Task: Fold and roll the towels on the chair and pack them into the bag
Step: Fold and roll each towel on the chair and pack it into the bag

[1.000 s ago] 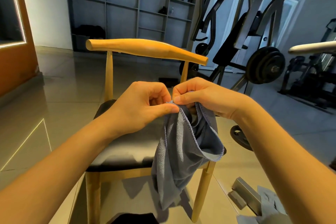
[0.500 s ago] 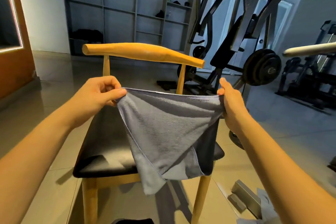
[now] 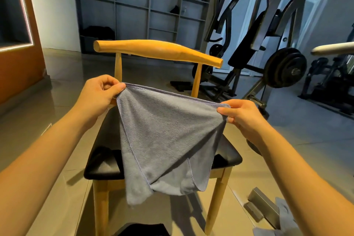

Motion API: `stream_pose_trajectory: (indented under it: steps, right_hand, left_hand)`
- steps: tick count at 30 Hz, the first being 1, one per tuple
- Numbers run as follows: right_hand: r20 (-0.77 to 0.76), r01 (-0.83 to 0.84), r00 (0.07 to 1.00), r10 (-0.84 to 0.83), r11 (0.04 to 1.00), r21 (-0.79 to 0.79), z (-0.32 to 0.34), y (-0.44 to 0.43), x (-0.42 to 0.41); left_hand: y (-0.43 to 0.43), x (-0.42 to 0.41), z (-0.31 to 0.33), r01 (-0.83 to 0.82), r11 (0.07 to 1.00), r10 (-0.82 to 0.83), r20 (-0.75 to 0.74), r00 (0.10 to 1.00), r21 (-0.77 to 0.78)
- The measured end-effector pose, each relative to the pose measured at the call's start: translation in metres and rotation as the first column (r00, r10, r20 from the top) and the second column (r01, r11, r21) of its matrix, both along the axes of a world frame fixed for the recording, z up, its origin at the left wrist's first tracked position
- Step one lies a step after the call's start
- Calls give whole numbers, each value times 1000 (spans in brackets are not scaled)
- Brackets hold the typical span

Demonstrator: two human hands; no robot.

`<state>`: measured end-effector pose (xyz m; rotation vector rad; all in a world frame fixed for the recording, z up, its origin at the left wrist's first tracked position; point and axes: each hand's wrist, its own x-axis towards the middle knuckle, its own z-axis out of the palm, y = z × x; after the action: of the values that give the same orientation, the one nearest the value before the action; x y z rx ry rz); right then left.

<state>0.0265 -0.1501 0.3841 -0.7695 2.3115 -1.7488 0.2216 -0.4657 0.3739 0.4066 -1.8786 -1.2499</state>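
Note:
A grey-blue towel (image 3: 164,140) hangs spread in the air above the seat of a wooden chair (image 3: 159,51) with a black cushion. My left hand (image 3: 99,94) pinches its upper left corner. My right hand (image 3: 243,115) pinches the upper right corner, a little lower. The top edge is stretched taut between them; the lower part droops in folds past the seat's front edge. A dark shape at the bottom edge (image 3: 141,230) may be the bag; I cannot tell.
A weight machine with black plates (image 3: 285,67) stands behind and right of the chair. Grey shelving (image 3: 134,5) lines the back wall. A grey metal block (image 3: 264,205) and pale cloth lie on the tiled floor at lower right.
My hands started together, gripping the bunched towel, then pulled apart and spread it flat. Since half a second ago my right hand has dropped a little and the towel hangs wider.

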Motion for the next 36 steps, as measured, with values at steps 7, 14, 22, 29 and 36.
stream_pose_trajectory:
  steps: [7,14,22,29,36]
  right_hand:
    - [-134,-165,976,175,983,79,22,0,23]
    - [-148,-166,974,173,985,57,43,-2,21]
    - [-95,-192,978,184,978,-84,65,3,19]
    - [-36,-491,860,509,808,-325,94,18,40]
    - [-80,-137,989,126,980,-141,90,-11,0]
  left_hand:
    - [-8,-3,-9,-148,978,159,69,985,-146]
    - [-3,10,-2,-82,994,92,139,986,-77]
    - [-6,34,32,-15,999,20,116,993,-45]
    - [-5,57,70,277,943,-289,44,956,187]
    - [-29,20,74,220,958,-241,97,966,186]
